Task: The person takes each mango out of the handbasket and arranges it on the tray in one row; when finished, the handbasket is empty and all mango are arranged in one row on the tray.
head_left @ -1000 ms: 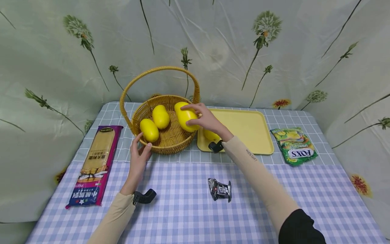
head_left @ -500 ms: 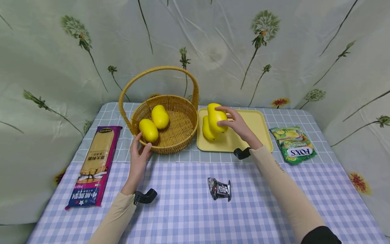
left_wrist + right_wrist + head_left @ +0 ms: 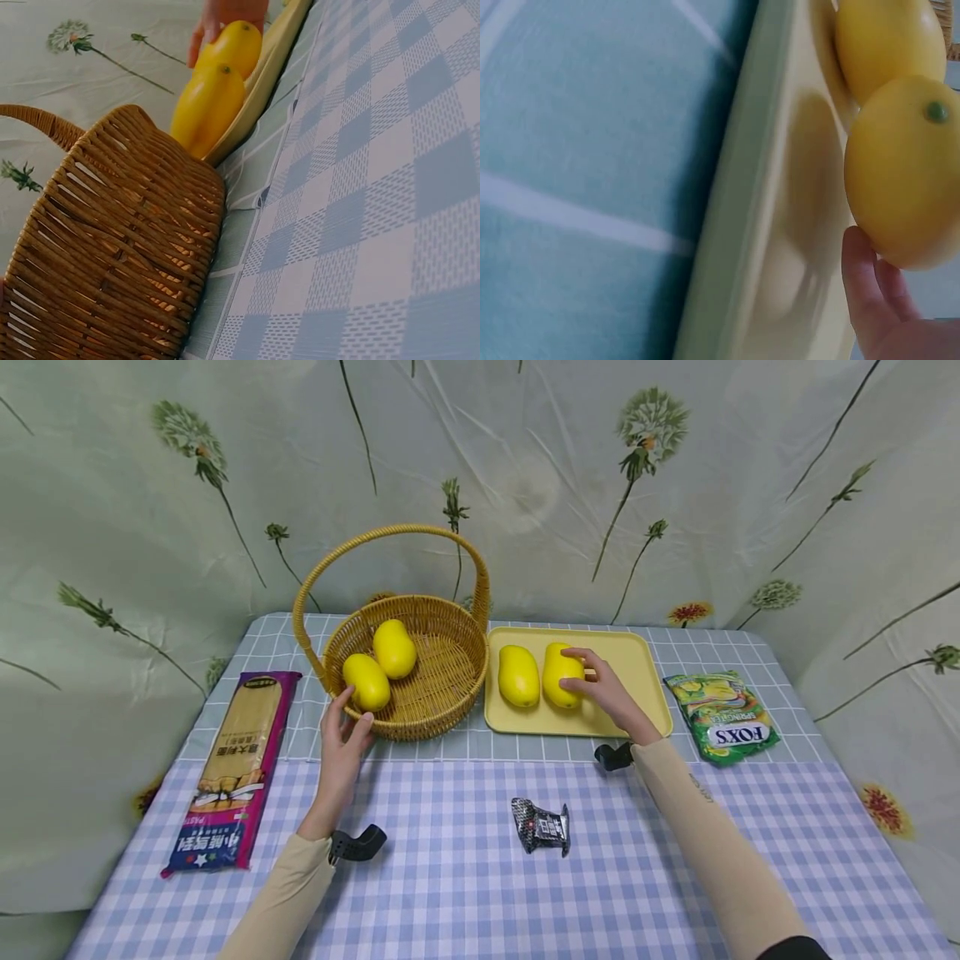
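Observation:
My right hand (image 3: 611, 693) holds a yellow mango (image 3: 559, 675) between thumb and fingers, low over the yellow tray (image 3: 615, 652) or on it; I cannot tell which. A second mango (image 3: 518, 676) lies just left of it on the tray. The right wrist view has fingertips (image 3: 861, 255) against the held mango (image 3: 904, 176). With fingers spread, my left hand (image 3: 341, 760) rests at the front-left rim of the wicker basket (image 3: 442, 718). Inside the basket are two mangoes, one at the front (image 3: 366, 682) and one behind (image 3: 394, 649). Most of the left hand is outside the left wrist view.
On the left lies a pasta packet (image 3: 232, 768). A green Fox's bag (image 3: 723, 718) is right of the tray. A small black wrapped packet (image 3: 542, 826) sits on the checked cloth (image 3: 450, 877) in front. The basket's tall handle (image 3: 401, 529) arches above it.
The right hand has carried a mango out of the basket, rightward and down to the tray, beside the mango there. The left hand has stayed at the basket's rim.

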Demonstrator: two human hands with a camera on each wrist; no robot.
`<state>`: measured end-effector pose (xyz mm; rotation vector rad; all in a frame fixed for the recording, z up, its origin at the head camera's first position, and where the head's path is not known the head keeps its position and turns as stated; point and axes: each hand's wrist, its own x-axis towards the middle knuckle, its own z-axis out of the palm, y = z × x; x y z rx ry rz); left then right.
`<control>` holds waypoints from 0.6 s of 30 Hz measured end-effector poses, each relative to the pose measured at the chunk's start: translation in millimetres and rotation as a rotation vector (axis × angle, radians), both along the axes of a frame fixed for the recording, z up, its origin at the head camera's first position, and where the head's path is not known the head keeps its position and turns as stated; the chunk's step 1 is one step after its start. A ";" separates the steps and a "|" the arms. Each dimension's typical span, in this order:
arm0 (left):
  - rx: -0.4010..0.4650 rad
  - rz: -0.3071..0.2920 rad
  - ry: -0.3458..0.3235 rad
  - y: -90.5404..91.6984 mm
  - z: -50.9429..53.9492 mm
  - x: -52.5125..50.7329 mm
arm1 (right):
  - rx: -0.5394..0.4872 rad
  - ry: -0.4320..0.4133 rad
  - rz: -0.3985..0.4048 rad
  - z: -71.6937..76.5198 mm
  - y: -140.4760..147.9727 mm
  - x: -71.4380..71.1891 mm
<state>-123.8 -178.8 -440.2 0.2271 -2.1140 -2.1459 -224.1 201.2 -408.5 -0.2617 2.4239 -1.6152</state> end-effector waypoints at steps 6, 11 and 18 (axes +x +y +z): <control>-0.014 0.010 -0.004 0.3 -1.1 0.0 | 0.056 -0.046 0.020 12.1 -6.0 9.8; -0.020 0.012 -0.005 0.6 -0.8 0.3 | 0.049 -0.081 0.032 10.5 -5.1 8.4; -0.019 0.016 0.002 1.1 -0.7 0.5 | 0.108 0.052 -0.005 -10.0 4.5 -5.2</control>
